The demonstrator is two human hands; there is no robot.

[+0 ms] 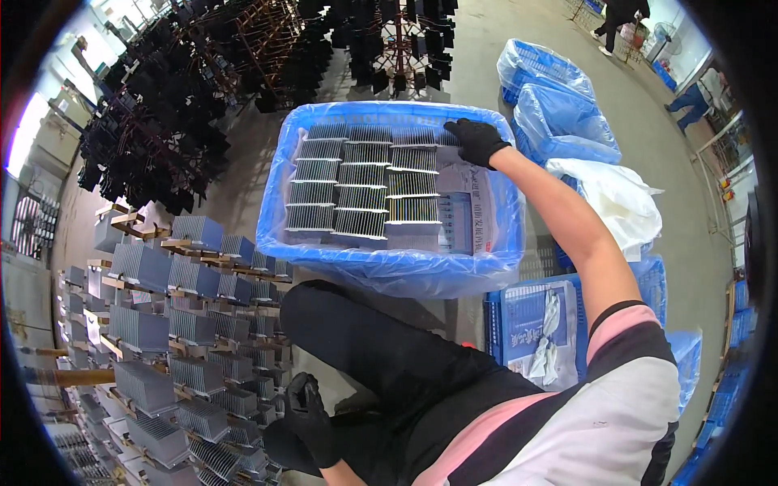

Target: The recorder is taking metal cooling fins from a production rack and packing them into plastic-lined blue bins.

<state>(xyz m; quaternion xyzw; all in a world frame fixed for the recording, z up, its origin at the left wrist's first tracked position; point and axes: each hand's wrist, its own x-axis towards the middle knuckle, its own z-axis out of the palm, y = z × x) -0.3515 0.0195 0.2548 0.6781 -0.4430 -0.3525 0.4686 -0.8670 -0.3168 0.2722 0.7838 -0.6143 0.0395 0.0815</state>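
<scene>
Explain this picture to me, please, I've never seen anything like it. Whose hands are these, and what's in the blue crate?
There's no machine here: a person is working by hand. The picture comes from a wide fisheye camera on their head, looking down, so straight edges bend. The blue crate, lined with clear plastic, holds rows of grey finned blocks. The right hand, black-gloved, is at the rows' far right end; whether it grips a block is hard to tell. The left hand, also black-gloved, is low down with fingers curled, nothing visibly held. More finned parts are racked at the left.
</scene>
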